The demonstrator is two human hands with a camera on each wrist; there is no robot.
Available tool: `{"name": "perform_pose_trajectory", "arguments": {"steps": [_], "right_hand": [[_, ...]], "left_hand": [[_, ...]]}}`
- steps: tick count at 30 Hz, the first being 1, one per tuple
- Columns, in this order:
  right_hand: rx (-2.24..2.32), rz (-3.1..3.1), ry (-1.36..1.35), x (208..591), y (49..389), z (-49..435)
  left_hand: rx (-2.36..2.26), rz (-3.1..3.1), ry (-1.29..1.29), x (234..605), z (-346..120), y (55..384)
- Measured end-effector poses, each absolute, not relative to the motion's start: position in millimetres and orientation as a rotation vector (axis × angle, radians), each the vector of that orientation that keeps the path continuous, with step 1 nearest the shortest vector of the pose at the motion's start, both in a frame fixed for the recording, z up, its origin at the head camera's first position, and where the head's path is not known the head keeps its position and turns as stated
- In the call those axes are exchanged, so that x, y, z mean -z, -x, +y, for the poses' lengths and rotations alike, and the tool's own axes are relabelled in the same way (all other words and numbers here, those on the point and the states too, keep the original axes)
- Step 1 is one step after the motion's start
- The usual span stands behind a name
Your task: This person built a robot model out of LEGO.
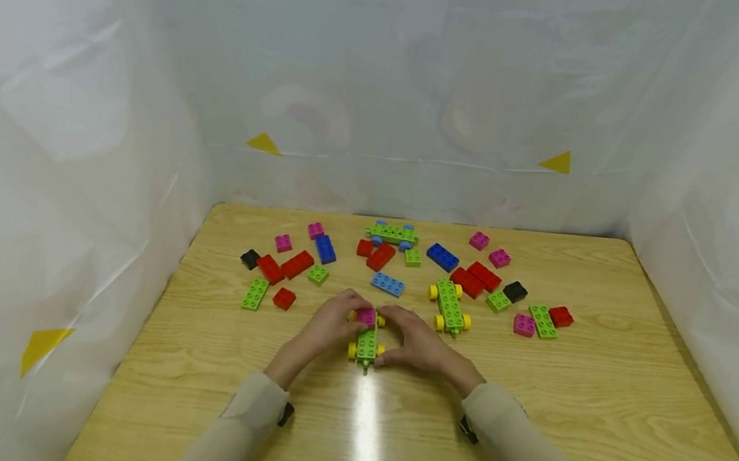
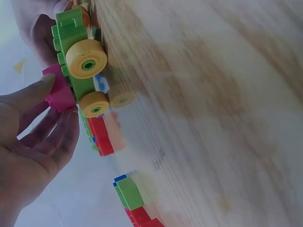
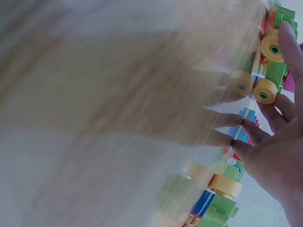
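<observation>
A green wheeled toy-car base (image 1: 367,345) with yellow wheels stands on the table in front of me, its long side pointing away. On the far end of its studs sits a magenta brick (image 1: 366,316). My left hand (image 1: 335,321) pinches that brick between thumb and fingers, also plain in the left wrist view. My right hand (image 1: 419,343) holds the car base from the right, thumb at the near wheel and fingertips at the far wheel. Whether the brick is pressed fully down cannot be told.
A second yellow-wheeled green base (image 1: 449,306) stands to the right, and a blue-wheeled one (image 1: 393,234) at the back. A light blue brick (image 1: 387,284) lies just beyond my hands. Several red, blue, green, magenta and black bricks lie left and right. White sheeting (image 1: 387,93) surrounds the table.
</observation>
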State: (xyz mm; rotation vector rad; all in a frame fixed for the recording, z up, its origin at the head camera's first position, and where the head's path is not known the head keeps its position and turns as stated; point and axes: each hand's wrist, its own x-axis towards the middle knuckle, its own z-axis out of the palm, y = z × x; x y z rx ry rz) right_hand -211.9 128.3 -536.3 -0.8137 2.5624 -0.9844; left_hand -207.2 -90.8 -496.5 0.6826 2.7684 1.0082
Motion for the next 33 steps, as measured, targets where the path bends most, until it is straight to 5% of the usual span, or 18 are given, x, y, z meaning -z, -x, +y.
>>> {"name": "perform_pose_trajectory", "arguments": {"steps": [33], "right_hand": [[0.985, 2.566, 0.831, 536.6, 212.1, 127.7]], "left_hand": [[-0.854, 2.786, -0.837, 497.8, -89.4, 217.2]]}}
